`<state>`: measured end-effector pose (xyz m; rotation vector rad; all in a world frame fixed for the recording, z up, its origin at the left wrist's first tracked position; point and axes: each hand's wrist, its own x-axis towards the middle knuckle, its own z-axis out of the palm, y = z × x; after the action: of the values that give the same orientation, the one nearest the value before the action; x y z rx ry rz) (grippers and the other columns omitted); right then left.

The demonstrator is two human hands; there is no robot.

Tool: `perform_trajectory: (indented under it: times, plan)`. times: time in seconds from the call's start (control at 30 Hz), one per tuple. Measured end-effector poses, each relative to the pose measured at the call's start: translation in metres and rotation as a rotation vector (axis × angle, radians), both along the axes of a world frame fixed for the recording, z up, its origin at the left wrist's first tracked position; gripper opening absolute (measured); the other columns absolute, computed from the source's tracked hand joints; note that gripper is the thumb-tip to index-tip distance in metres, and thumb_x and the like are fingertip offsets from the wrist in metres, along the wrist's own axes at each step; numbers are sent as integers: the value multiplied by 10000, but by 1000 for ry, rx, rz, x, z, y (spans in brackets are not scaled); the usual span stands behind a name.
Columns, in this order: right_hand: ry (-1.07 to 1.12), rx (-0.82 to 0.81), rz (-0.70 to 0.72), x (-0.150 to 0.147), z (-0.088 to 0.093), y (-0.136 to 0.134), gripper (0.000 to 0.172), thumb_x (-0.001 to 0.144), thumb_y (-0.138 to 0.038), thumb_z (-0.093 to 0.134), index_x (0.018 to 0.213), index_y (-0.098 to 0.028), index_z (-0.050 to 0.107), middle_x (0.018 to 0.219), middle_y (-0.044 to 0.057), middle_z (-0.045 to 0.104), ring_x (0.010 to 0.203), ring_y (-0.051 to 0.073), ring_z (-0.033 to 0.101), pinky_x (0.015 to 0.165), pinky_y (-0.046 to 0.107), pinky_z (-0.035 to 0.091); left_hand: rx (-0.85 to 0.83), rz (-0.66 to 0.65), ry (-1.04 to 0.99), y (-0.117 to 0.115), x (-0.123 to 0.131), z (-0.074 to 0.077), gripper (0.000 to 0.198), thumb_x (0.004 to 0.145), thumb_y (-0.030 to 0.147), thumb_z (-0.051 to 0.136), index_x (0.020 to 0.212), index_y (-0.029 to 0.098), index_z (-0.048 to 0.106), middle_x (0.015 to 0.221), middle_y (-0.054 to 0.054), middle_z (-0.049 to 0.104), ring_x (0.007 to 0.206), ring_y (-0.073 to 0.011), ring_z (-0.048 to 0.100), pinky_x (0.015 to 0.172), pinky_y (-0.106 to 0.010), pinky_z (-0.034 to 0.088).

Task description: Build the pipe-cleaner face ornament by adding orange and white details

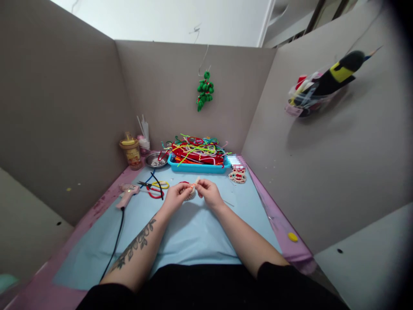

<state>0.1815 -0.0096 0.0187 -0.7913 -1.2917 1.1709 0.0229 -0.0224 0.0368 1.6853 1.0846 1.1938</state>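
Observation:
My left hand (177, 196) and my right hand (209, 192) meet over the middle of the light blue mat (193, 232). Both pinch a small cream and red pipe-cleaner piece (192, 187) between their fingertips, its pale end sticking up between the two hands. The fingers of both hands are curled closed around it. A finished-looking cream and red pipe-cleaner figure (238, 174) stands just beyond my right hand.
A blue tray (196, 168) heaped with coloured pipe cleaners sits at the back. Left of my hands lie a pink glue gun (128, 193) with its black cord, scissors (151, 185), a metal dish (156, 160) and a jar (131, 151). Grey partition walls enclose three sides; a green ornament (204, 91) hangs on the back one.

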Motion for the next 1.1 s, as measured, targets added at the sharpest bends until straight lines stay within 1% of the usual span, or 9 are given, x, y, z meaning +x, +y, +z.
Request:
perform_trajectory:
  times: [0.07,0.33,0.5,0.63,0.77,0.87,0.97,1.1]
  plan:
    - [-9,-8,-9,-1,1,-2,327,724,-460,698,632,-169,581,435,-61,453,419,73,370,443,222,280,6,-1,8,0,0,0,343,754,462,644,812,128,692,746,-56,690,649,-150,592,590,-240,458]
    - [1,-11,-14,-2,-1,-1,304,728,-460,691,700,-162,635,454,-56,467,421,76,367,441,226,268,-18,-40,6,3,-1,-5,339,774,452,635,821,120,683,750,-59,683,647,-143,584,598,-239,451]
    - [3,-2,-42,-2,1,-3,300,723,-451,691,675,-162,625,452,-59,458,422,73,357,442,225,266,-61,-81,-33,4,0,-7,348,770,461,643,801,115,669,675,-37,646,591,-122,549,556,-224,420]
    - [-17,21,-58,-1,3,-4,297,737,-439,681,647,-164,617,456,-56,454,440,76,363,459,228,287,-64,-97,-40,2,1,-4,348,767,465,643,771,118,662,625,-22,614,563,-112,517,532,-219,395]
    - [-25,20,-48,0,0,-2,292,743,-457,677,727,-165,664,481,-48,472,450,84,376,461,232,301,-86,-82,-52,0,1,0,361,754,479,651,773,119,664,645,-28,624,577,-117,529,547,-226,415]
    - [-35,17,-6,0,-4,0,320,732,-477,687,814,-167,689,533,-35,514,460,86,391,462,234,309,-75,-69,-62,0,1,1,368,742,486,660,784,121,666,681,-39,641,597,-126,548,560,-236,436]
    - [-44,29,17,0,-6,0,321,731,-477,692,808,-165,685,536,-33,517,467,88,405,467,232,315,-46,-66,-58,1,1,-1,362,741,479,661,793,120,667,707,-46,654,616,-132,563,564,-235,442]
    - [-34,47,-6,-1,-2,-4,296,716,-455,706,738,-166,649,529,-42,503,471,84,399,473,227,320,-42,-27,-34,1,2,-4,343,745,459,659,786,118,668,686,-41,654,602,-127,561,554,-228,433]
